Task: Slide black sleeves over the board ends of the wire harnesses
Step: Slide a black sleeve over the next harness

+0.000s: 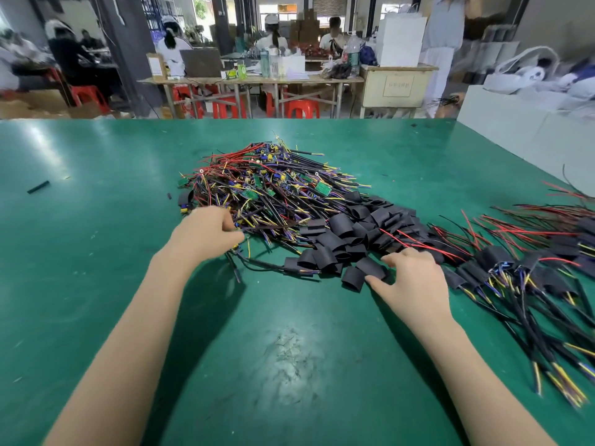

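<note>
A big heap of wire harnesses (273,188) with small green boards and red, yellow and black wires lies mid-table. Next to it on the right is a pile of short black sleeves (351,233). My left hand (209,231) reaches into the near edge of the harness heap, its fingers curled round a harness end with a yellow-blue connector. My right hand (410,275) lies at the near edge of the sleeve pile, thumb and forefinger closing on a loose black sleeve (370,268). Sleeved harnesses (528,278) lie in a bundle at the right.
The green table (96,220) carries a stray black sleeve (38,187) at far left. White boxes (528,123) stand at the right edge. Beyond the table are other benches, red stools and seated people; one person stands at the back right.
</note>
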{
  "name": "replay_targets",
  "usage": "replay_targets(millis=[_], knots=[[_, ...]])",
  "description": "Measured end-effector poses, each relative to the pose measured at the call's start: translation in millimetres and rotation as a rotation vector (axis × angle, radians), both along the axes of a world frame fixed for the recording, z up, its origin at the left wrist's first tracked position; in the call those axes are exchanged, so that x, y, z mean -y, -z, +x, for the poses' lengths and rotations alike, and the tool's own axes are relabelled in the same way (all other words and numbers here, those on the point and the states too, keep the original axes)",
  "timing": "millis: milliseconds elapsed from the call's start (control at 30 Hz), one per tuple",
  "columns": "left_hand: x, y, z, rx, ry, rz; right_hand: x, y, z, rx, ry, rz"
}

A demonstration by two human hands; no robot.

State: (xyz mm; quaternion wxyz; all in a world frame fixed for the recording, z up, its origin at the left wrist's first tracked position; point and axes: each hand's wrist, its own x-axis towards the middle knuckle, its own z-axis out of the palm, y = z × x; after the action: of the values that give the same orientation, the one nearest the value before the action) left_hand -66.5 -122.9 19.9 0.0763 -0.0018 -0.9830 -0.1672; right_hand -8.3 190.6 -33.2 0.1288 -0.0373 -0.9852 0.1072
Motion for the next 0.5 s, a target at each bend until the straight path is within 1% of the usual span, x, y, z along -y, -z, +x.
replay_targets(millis=[100,200,267,367,500], knots=[[-4.6,11.8,14.3,0.092,0.023,0.131,-1.3,1.0,-1.6,-0.004,-0.017,-0.02],[-11.7,26.0,19.4,0.113,0.039,0.228,-1.5,1.8,-2.0,-0.012,-0.021,-0.114],[-14.9,33.7,21.3,0.117,0.043,0.276,-2.8,3.6,-2.0,-0.004,0.009,-0.097],[-18.3,39.2,27.5,0.053,0.05,0.367,-5.8,4.3,-3.1,0.006,0.025,-0.074],[-26.1,43.7,36.9,-0.043,0.034,0.474,-7.3,2.5,-3.8,-0.021,0.004,-0.117]])
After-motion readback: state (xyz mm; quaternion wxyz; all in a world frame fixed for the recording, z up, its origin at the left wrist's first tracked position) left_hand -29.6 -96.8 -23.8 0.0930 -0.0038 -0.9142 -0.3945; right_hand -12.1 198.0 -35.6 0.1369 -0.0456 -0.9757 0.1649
